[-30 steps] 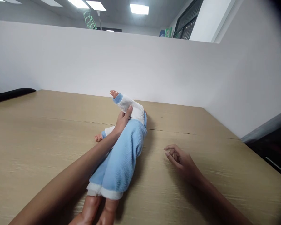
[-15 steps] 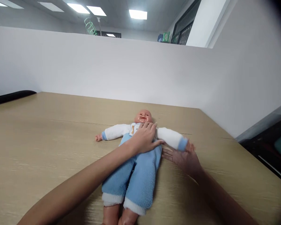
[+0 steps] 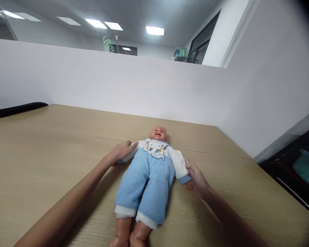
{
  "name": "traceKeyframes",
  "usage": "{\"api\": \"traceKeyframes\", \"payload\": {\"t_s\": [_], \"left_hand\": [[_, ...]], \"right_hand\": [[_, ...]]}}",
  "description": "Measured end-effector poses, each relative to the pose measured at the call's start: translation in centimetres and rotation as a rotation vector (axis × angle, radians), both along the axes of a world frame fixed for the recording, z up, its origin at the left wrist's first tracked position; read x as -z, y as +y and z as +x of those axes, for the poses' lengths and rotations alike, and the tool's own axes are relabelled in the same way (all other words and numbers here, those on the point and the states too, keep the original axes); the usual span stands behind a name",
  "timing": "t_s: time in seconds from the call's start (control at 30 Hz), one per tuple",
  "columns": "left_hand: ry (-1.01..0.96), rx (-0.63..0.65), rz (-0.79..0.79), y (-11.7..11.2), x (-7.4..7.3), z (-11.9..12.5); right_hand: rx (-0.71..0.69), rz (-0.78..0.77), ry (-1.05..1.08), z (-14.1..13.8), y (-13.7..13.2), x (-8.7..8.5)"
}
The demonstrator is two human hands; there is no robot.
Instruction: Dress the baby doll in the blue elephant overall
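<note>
A baby doll (image 3: 144, 175) lies on its back, head away from me and bare feet toward me. It wears fuzzy blue trousers and a white top with an elephant face. On the left, my left hand (image 3: 123, 151) is closed around the doll's sleeved arm, thumb along the sleeve and part of that arm hidden beneath it. Along the outer edge of the other white sleeve (image 3: 179, 163) rests my right hand (image 3: 197, 176), fingers stretched and touching the cloth. The doll's small hand (image 3: 189, 185) shows beside my palm.
The wooden tabletop (image 3: 67, 137) meets a white partition (image 3: 118, 85) behind the doll. A black curved edge (image 3: 20, 109) lies at the far left. At the right stands a dark rack (image 3: 293, 171) with something teal in it.
My left hand has moved off the doll's chest to its arm at the left, uncovering the elephant face. The doll's right-hand-side arm has swung down toward its body, with my right hand beside it.
</note>
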State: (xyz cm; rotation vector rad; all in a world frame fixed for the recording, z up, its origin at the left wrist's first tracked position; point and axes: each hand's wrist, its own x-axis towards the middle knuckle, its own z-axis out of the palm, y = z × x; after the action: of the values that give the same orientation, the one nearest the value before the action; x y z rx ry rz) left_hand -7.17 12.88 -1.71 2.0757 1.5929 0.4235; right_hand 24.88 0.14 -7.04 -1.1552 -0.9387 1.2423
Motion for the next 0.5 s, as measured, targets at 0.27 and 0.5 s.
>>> {"api": "traceKeyframes", "payload": {"t_s": [0.27,0.5], "left_hand": [[-0.317,-0.029,-0.114,-5.4,-2.2,3.3],[-0.565,-0.138,0.093,-17.2,-5.1,2.5]], "right_hand": [[0.154,0.010,-0.113,-5.9,-1.9,-3.1],[0.188,0.024,-0.328,-4.7,-11.1,-7.0]]}}
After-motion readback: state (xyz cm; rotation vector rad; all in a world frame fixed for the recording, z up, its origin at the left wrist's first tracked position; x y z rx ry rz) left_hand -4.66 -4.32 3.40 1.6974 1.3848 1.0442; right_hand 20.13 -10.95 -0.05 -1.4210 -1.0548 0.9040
